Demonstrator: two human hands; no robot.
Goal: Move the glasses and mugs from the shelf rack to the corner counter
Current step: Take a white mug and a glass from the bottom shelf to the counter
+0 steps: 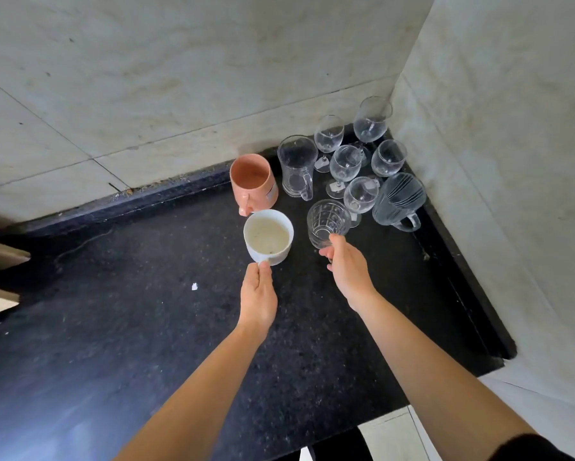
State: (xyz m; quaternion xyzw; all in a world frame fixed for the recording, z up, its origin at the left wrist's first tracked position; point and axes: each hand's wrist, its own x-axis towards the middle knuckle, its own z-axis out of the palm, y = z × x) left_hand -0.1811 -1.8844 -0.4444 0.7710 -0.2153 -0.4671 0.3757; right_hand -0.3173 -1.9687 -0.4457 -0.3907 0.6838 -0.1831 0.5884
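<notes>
My left hand (258, 294) grips the handle of a white mug (268, 236) that rests on the black corner counter (146, 311). My right hand (346, 267) holds the base of a patterned clear tumbler (327, 222) just right of the mug. Behind them stand a pink mug (252, 184), a tall clear glass mug (296, 166), a ribbed glass mug (399, 202) and several stemmed wine glasses (346, 164) packed into the corner.
Pale tiled walls (179, 78) close the counter at the back and right. A small white scrap (194, 286) lies on the counter left of my hands. Beige objects (0, 277) jut in at the left edge. Light floor tiles (389, 434) show at the bottom.
</notes>
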